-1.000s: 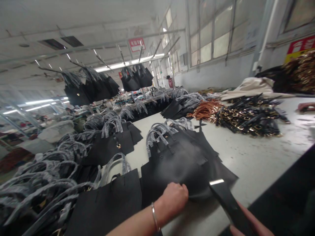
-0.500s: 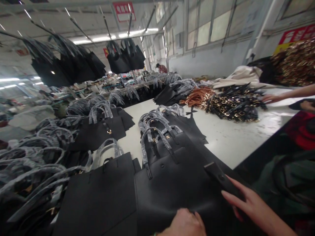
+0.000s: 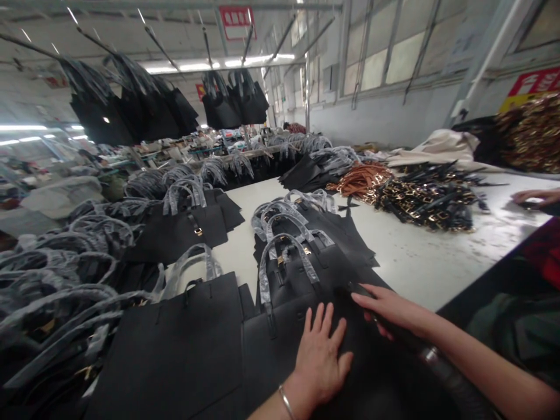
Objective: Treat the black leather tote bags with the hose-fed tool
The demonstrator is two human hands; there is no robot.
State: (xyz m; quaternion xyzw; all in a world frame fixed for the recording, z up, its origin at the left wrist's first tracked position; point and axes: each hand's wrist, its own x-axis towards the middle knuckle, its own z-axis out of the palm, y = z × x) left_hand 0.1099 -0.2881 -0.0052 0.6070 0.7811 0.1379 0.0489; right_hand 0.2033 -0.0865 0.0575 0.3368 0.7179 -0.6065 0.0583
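Observation:
A black handbag panel with plastic-wrapped handles (image 3: pixel 289 256) lies at the front of the table, its black surface (image 3: pixel 273 364) facing up. My left hand (image 3: pixel 321 356) rests on it, open, fingers spread just below the handles. To the right, my right hand (image 3: pixel 389 309) grips a black flat-ended nozzle (image 3: pixel 400 335), with a silver ring and what looks like a ribbed hose behind it. The nozzle's tip is close over the upper right of the bag; whether it touches cannot be made out. Another black bag (image 3: pixel 175 338) lies beside it on the left.
Wrapped-handle bags (image 3: pixel 79 245) crowd the left side. Across the white table (image 3: pixel 411 262) lie black straps with gold buckles (image 3: pixel 429 198) and brown straps (image 3: pixel 361 181). A co-worker's hand (image 3: pixel 531 198) is at the right edge. Black bags (image 3: pixel 131 105) hang overhead.
My left hand has opened and moved up the bag from its lower edge. My right hand has carried the nozzle up and left. The co-worker's hand has drawn back from the black straps.

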